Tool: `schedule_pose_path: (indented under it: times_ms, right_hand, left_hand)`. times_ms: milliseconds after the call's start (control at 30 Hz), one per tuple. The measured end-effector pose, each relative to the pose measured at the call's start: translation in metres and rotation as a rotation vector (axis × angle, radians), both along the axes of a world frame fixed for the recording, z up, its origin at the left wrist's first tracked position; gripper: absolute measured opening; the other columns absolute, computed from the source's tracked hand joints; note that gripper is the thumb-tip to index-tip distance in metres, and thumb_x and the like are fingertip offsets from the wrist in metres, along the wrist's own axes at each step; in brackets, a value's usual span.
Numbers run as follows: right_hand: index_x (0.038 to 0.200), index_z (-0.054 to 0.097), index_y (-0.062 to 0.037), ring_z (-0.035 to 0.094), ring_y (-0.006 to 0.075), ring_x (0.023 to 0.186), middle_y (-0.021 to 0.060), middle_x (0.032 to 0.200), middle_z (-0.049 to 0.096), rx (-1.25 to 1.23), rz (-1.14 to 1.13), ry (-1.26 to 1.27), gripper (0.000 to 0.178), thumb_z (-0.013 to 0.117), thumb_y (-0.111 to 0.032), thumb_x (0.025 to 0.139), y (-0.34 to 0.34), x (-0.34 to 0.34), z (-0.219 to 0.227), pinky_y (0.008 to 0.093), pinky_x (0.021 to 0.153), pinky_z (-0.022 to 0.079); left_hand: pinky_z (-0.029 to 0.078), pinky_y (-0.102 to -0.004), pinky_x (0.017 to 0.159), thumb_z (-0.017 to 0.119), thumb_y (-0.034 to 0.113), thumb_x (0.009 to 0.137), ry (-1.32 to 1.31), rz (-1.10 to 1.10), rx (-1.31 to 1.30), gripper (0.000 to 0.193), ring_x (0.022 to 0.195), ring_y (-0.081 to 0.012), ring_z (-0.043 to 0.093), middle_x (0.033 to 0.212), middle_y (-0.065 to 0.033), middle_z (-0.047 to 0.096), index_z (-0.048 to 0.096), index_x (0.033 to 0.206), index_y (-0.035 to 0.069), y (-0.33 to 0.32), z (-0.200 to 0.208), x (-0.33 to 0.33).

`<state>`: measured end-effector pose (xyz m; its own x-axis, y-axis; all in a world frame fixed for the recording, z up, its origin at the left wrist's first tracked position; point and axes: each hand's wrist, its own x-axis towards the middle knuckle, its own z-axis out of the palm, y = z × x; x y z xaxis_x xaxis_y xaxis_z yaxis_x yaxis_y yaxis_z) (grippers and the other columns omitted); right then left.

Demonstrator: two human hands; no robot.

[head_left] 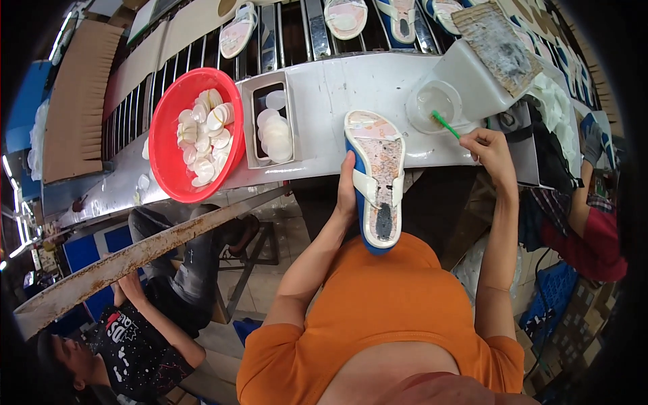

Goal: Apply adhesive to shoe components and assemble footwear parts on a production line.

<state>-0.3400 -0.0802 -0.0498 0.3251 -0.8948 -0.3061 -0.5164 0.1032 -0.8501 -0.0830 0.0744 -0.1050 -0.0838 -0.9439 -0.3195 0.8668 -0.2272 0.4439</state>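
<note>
My left hand (347, 185) grips a blue and white flip-flop sandal (386, 156) by its left side, in front of my body. The sandal's toe end points away from me, and its footbed is bare and speckled, with a dark patch at the heel. A white strap (366, 187) crosses it. In my right hand (487, 154) is a green-handled brush (445, 125), pinched between the fingers. The brush's tip is inside a round translucent tub (434, 106) on the table, right of the sandal; its bristles are hard to make out.
Left on the metal table (331, 84) stand a red basin (159, 135) of white discs and a box (247, 128) holding more discs. Several sandals (346, 19) lie on the roller conveyor behind. A white container (466, 74) stands right. One person (135, 337) sits left; another's sleeve (594, 243) shows right.
</note>
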Motion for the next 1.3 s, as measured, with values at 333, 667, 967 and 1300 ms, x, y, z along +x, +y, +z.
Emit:
schedule_pose_path:
  times_ms: [333, 667, 967, 1300]
  right_hand:
    - [0.076, 0.061, 0.0009, 0.039, 0.005, 0.063, -0.0024, 0.075, 0.054, -0.166, 0.394, -0.05, 0.019, 0.075, -0.012, 0.083, 0.017, 0.087, 0.027, 0.0235, 0.055, 0.031]
    - [0.076, 0.06, 0.0015, 0.038, 0.0107, 0.056, 0.0039, 0.068, 0.052, -0.42, 0.421, 0.18, 0.025, 0.075, -0.017, 0.082, -0.003, 0.135, 0.01, 0.0287, 0.051, 0.032]
    - [0.074, 0.06, -0.0006, 0.036, 0.0068, 0.062, -0.0023, 0.074, 0.052, -0.042, 0.528, -0.043, 0.023, 0.077, -0.015, 0.08, -0.014, 0.118, 0.011, 0.0255, 0.055, 0.029]
    - [0.077, 0.061, 0.0019, 0.055, 0.0212, 0.066, 0.0072, 0.077, 0.056, -0.363, 0.671, 0.092, 0.021, 0.075, -0.014, 0.078, 0.001, 0.097, 0.044, 0.0307, 0.059, 0.041]
  left_hand:
    - [0.054, -0.0394, 0.088, 0.027, 0.058, 0.098, -0.115, 0.02, 0.039, 0.077, 0.105, -0.0279, 0.064, 0.124, -0.0217, 0.059, 0.036, 0.142, -0.004, 0.002, -0.024, 0.003]
    - [0.052, -0.0286, 0.08, 0.032, 0.044, 0.103, -0.112, 0.108, 0.086, 0.056, 0.089, -0.0157, 0.065, 0.103, -0.0125, 0.067, 0.054, 0.122, -0.004, 0.005, -0.028, 0.001]
    - [0.047, -0.037, 0.099, 0.03, 0.054, 0.1, -0.176, -0.048, 0.006, 0.072, 0.115, -0.0249, 0.059, 0.132, -0.0191, 0.054, 0.035, 0.143, -0.003, 0.009, -0.035, 0.009]
    - [0.047, -0.038, 0.099, 0.029, 0.051, 0.101, -0.22, -0.037, -0.029, 0.07, 0.114, -0.0279, 0.06, 0.132, -0.0223, 0.053, 0.035, 0.142, -0.006, 0.005, -0.027, 0.006]
